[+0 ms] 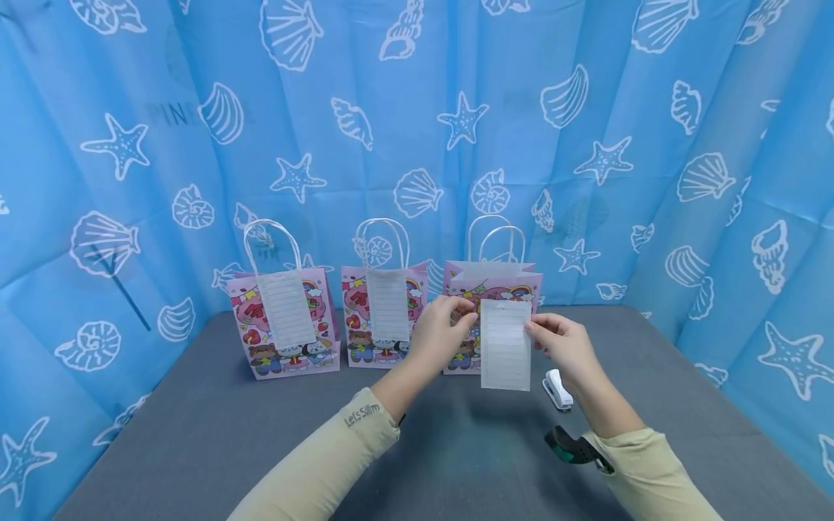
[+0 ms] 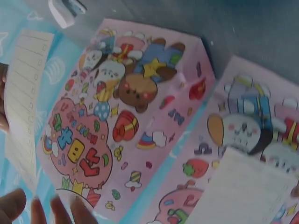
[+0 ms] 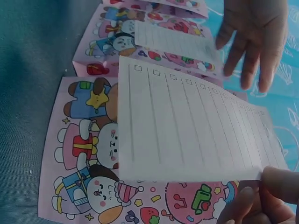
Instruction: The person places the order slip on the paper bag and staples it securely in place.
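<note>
My right hand point(image 1: 567, 346) pinches a white lined checklist sheet point(image 1: 505, 351) by its right edge, between thumb and fingers. It hangs upright before the rightmost pink paper gift bag point(image 1: 461, 347), covering part of its cartoon front. Small checkboxes run along one side of the sheet point(image 3: 187, 121) in the right wrist view. Just left of the sheet is my left hand point(image 1: 435, 334); its fingers point(image 3: 237, 53) are loosely extended and hold nothing. A white stapler point(image 1: 557, 391) lies on the table below my right hand.
Two more pink gift bags stand to the left, the leftmost bag point(image 1: 254, 354) and the middle bag point(image 1: 360, 347). Each has a lined sheet point(image 1: 287, 311) on its front. The grey table point(image 1: 195, 434) meets a blue shell-print curtain point(image 1: 417, 145) behind.
</note>
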Tool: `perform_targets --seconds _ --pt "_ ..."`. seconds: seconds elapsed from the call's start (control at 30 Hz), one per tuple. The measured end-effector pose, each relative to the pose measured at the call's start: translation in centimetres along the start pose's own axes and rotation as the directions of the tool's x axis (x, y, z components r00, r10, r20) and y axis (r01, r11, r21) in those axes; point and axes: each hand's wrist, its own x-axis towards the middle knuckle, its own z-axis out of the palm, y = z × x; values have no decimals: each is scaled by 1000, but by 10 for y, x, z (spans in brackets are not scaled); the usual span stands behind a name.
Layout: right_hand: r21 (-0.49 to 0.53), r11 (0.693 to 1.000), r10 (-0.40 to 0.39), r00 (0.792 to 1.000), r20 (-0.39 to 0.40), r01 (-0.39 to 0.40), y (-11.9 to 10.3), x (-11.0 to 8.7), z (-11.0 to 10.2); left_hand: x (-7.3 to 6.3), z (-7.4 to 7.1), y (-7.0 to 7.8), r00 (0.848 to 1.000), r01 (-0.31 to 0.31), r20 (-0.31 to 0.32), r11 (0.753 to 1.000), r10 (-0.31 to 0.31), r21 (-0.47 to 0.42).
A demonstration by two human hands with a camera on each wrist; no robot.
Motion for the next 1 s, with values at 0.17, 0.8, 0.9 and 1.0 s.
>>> perform_targets --seconds 0.17,0.8,0.9,1.0 --pt "-2 1000 6 1000 -22 -7 -1 9 1 14 -4 1 980 -167 -77 969 183 184" --pt "106 993 62 998 -20 -60 3 40 5 86 -5 10 979 -57 196 834 -63 549" --pt "113 991 75 997 -31 -71 2 43 5 92 -4 8 971 -59 224 820 -85 569" --pt "110 991 85 995 -43 -80 2 46 5 95 -1 7 968 -66 234 808 -91 585"
